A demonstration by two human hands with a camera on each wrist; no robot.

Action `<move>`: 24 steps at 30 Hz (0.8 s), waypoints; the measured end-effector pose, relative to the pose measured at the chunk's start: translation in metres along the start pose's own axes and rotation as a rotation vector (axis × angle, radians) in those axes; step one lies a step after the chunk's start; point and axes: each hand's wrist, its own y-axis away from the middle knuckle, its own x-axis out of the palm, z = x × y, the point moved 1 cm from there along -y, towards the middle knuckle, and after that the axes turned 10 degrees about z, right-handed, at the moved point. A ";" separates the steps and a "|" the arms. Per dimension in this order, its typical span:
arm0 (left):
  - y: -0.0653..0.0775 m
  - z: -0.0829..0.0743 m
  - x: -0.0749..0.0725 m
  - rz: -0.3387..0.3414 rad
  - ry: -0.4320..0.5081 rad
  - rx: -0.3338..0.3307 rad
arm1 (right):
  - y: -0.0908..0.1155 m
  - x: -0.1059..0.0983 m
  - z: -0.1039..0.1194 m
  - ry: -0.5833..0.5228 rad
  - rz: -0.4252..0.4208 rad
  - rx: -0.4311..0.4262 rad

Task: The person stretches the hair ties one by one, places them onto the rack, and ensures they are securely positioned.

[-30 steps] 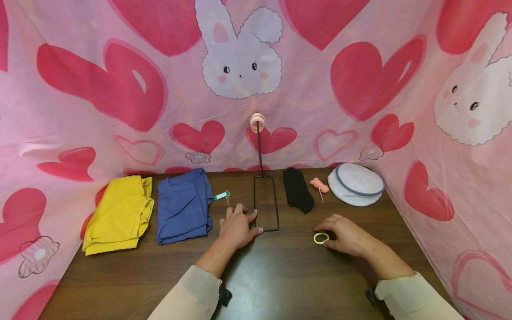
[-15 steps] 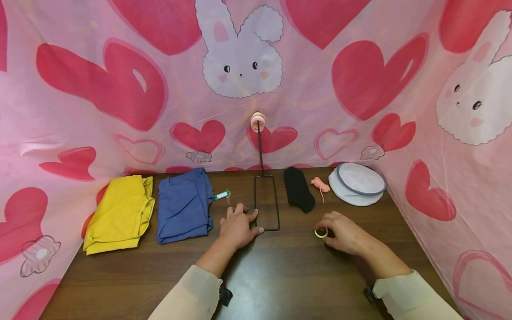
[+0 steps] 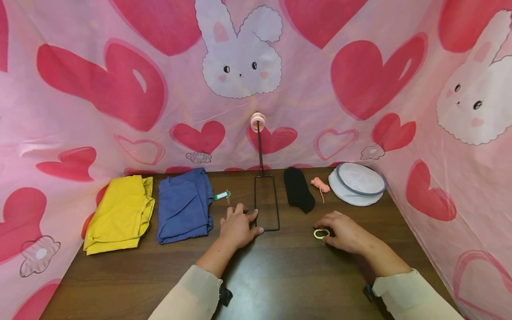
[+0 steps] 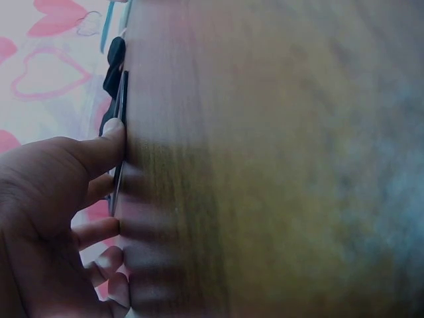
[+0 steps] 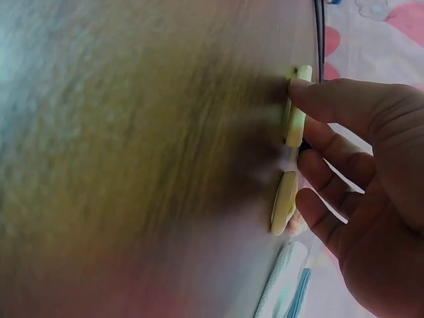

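Note:
A black wire stand has a flat rectangular base and a tall post with pink and yellow rings round its top. My left hand rests at the base's front left corner, its thumb pressing on the wire and the other fingers spread over the table. Over to the right, my right hand pinches a pale yellow ring between thumb and fingers, close over the table. In the right wrist view, a second pale yellow piece shows beside the little finger; in the head view the hand hides it.
Folded yellow cloth and blue cloth lie at left, with a green key tag beside the blue one. A black sock, a pink cord bundle and a round white mesh item lie along the back right.
The yellow ring tilted up in my right fingers, then dropped back flatter. My right hand shifted slightly away from me. The left hand and the stand stayed put.

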 end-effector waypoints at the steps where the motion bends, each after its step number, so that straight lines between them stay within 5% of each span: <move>1: 0.000 0.000 0.000 -0.001 -0.001 0.000 | 0.000 0.000 0.000 -0.006 0.001 -0.003; 11: 0.000 0.001 0.000 -0.002 0.000 -0.001 | -0.005 0.002 0.001 -0.053 0.036 -0.022; 24: 0.000 0.000 -0.001 0.000 0.002 0.003 | -0.018 -0.005 0.017 -0.077 -0.023 -0.106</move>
